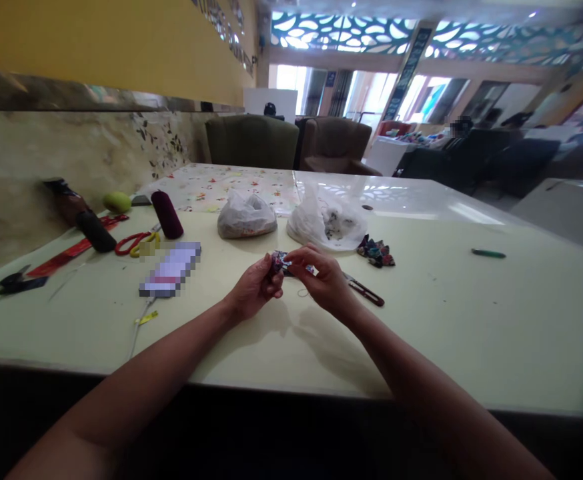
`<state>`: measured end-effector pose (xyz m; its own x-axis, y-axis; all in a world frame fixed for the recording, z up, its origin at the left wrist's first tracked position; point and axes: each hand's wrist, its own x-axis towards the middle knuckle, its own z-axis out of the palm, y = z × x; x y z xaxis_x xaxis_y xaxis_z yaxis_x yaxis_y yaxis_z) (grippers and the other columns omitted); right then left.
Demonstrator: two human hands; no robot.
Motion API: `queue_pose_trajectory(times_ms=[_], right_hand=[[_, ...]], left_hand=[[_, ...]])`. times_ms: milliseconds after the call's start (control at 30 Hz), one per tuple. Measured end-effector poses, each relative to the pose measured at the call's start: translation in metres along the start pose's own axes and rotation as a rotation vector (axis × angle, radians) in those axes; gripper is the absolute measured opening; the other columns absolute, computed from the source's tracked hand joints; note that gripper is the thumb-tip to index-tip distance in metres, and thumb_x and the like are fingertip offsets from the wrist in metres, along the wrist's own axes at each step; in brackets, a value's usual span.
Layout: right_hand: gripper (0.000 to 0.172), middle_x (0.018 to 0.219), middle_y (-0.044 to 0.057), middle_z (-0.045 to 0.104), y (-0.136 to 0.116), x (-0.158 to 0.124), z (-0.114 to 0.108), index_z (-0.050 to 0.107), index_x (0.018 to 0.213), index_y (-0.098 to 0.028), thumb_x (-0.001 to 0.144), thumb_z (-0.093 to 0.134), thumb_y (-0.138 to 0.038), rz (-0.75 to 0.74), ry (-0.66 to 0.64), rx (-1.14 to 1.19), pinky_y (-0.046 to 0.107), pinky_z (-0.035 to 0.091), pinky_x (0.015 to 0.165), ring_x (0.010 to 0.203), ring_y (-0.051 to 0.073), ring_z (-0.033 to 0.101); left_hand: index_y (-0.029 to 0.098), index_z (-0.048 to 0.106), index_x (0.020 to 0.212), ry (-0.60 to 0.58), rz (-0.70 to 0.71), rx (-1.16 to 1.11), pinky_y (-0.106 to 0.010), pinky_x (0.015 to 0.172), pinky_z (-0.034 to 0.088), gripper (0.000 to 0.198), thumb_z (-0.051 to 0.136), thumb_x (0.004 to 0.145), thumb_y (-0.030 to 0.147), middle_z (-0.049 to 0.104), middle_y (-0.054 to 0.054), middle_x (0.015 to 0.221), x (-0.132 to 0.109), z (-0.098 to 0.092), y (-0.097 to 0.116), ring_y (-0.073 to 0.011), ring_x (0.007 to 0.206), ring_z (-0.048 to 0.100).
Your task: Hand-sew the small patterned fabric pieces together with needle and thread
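Above the pale tabletop, my left hand is closed around a small patterned fabric piece. My right hand meets it from the other side, thumb and fingertips pinched together at the fabric's edge. Whatever sits between those fingertips is too small to make out. Just beyond my right hand lies a pair of dark red thread snips, partly hidden by the hand. A cluster of folded patterned fabric pieces rests behind the snips.
Two white plastic bags stand behind my hands. Leftward are a phone on a cable, red-and-yellow scissors, a maroon thread cone and a green fruit. A green pen-like object lies right.
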<state>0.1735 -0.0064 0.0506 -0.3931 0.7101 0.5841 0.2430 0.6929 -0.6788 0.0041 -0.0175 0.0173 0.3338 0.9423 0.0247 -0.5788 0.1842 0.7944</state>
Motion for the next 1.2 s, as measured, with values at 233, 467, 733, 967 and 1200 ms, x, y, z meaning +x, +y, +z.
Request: queue_pose_trajectory(times_ms=[233,467,733,967,1200], right_hand=[[0.017,0.089,0.003,0.055,0.009,0.012,0.002,0.068,0.102,-0.025,0.093,0.054,-0.023,-0.03,-0.105,0.007,0.028,0.048,0.073,0.078,0.014,0.057],[0.015,0.092,0.005,0.06,0.021,0.002,0.006,0.068,0.099,-0.023,0.091,0.057,-0.019,-0.083,-0.143,-0.029,0.029,0.047,0.075,0.083,0.016,0.059],[0.012,0.087,0.005,0.06,0.029,-0.007,0.007,0.07,0.09,-0.021,0.09,0.058,-0.019,-0.009,-0.178,-0.031,0.03,0.046,0.074,0.081,0.017,0.059],[0.016,0.093,0.006,0.063,0.028,-0.003,0.002,0.067,0.084,-0.02,0.091,0.054,-0.014,-0.021,-0.175,-0.062,0.028,0.045,0.075,0.083,0.016,0.06],[0.014,0.092,0.007,0.061,0.038,-0.002,0.0,0.064,0.082,-0.019,0.091,0.054,-0.014,-0.056,-0.251,-0.17,0.028,0.042,0.075,0.085,0.018,0.057]], left_hand=[[0.018,0.052,0.077,-0.007,-0.029,-0.055,-0.018,0.046,0.039,0.042,0.062,0.086,0.058,0.041,0.006,0.059,0.0,0.0,0.002,-0.0051,0.044,0.032],[0.018,0.054,0.077,0.029,-0.121,0.012,-0.019,0.044,0.039,0.046,0.058,0.086,0.063,0.038,0.007,0.054,0.0,-0.001,-0.005,-0.0061,0.042,0.032],[0.019,0.054,0.08,0.05,-0.134,0.122,-0.021,0.047,0.043,0.043,0.057,0.087,0.062,0.045,0.004,0.058,-0.004,0.002,-0.012,-0.0075,0.045,0.038],[0.026,0.056,0.122,0.122,0.077,0.303,-0.028,0.065,0.055,0.046,0.067,0.084,0.051,0.062,-0.004,0.096,-0.005,0.001,-0.009,-0.0138,0.073,0.061],[0.022,0.07,0.102,0.091,0.272,0.781,-0.029,0.08,0.056,0.025,0.075,0.077,0.026,0.058,-0.008,0.113,-0.002,-0.01,0.004,-0.0191,0.097,0.062]])
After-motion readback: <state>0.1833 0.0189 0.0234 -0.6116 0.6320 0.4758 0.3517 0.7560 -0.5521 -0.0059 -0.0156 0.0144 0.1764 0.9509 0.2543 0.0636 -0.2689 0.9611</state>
